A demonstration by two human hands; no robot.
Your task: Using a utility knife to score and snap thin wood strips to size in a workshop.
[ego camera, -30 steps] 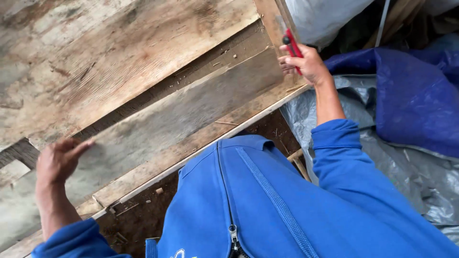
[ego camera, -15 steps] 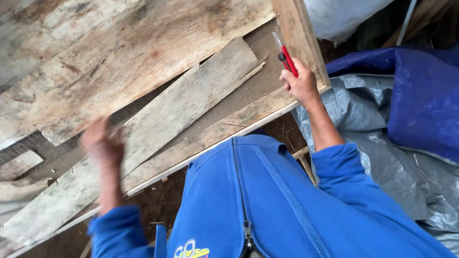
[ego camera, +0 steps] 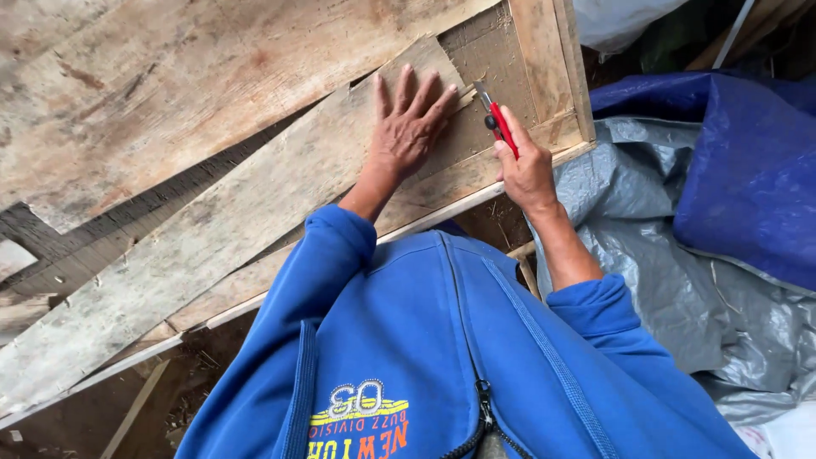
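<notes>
A long, weathered grey wooden plank (ego camera: 229,229) lies slanted across a wide panel of worn boards (ego camera: 170,85), running from lower left up to upper right. The left hand (ego camera: 408,127) rests flat, fingers spread, on the plank's upper end. Just right of it, the right hand (ego camera: 527,170) holds a red-handled utility knife (ego camera: 495,119), its blade tip pointing up and left toward the plank's end and close to the left hand's fingertips. Behind the knife, an upright pale wooden frame piece (ego camera: 552,59) borders the panel's right edge. Right of the frame lies a crumpled grey plastic sheet (ego camera: 671,246); a blue tarpaulin (ego camera: 748,170) lies on it, farther right.
</notes>
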